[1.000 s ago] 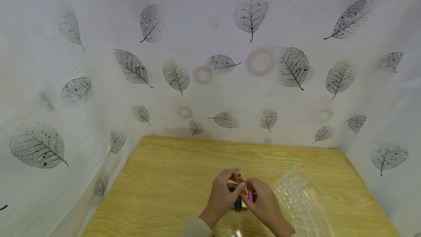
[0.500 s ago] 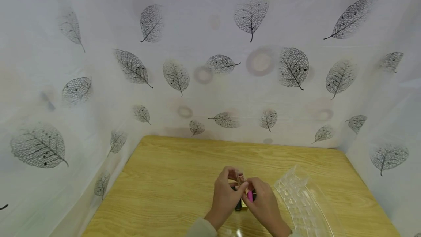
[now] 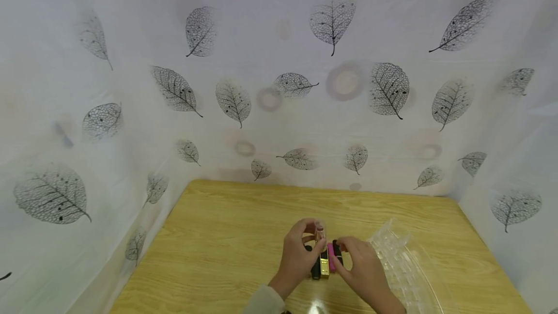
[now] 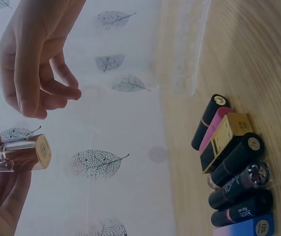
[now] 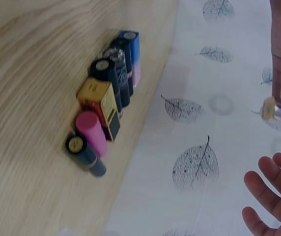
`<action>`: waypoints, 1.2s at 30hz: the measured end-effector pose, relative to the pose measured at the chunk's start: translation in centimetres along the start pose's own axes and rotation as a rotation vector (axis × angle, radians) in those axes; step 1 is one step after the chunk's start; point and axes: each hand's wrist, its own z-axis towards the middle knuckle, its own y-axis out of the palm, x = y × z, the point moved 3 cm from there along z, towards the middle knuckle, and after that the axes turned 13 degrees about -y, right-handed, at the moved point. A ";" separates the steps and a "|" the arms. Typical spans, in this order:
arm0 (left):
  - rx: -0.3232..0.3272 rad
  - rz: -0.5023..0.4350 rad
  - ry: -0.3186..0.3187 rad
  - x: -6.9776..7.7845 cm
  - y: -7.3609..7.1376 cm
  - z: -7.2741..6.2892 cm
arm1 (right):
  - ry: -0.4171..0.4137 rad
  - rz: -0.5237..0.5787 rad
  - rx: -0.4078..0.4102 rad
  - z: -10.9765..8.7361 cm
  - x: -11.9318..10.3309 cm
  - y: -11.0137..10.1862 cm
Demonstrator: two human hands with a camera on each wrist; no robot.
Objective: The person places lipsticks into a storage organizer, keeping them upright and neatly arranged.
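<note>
Lipstick tube [image 4: 22, 153] sits pinched in the left grip [image 3: 297, 253] alone; the right grip [image 3: 365, 266] has just come away, loose-fingered and free.

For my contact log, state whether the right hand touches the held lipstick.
Apart. In the left wrist view, a leaf print shows through the gap between right hand and held lipstick.
</note>
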 end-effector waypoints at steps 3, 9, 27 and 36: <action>-0.026 0.009 0.053 -0.1 0.1 -0.1 | -0.004 -0.026 -0.005 -0.4 0.8 -0.9; -0.057 0.028 0.104 -0.3 0.3 -0.2 | 0.017 -0.072 -0.021 -1.4 3.0 -3.0; -0.088 0.047 0.118 -0.8 0.6 -0.2 | 0.104 -0.211 -0.308 -8.2 12.5 -8.5; -0.082 0.061 0.115 -1.3 0.8 -0.1 | 0.176 -0.216 -0.470 -12.5 15.5 -8.2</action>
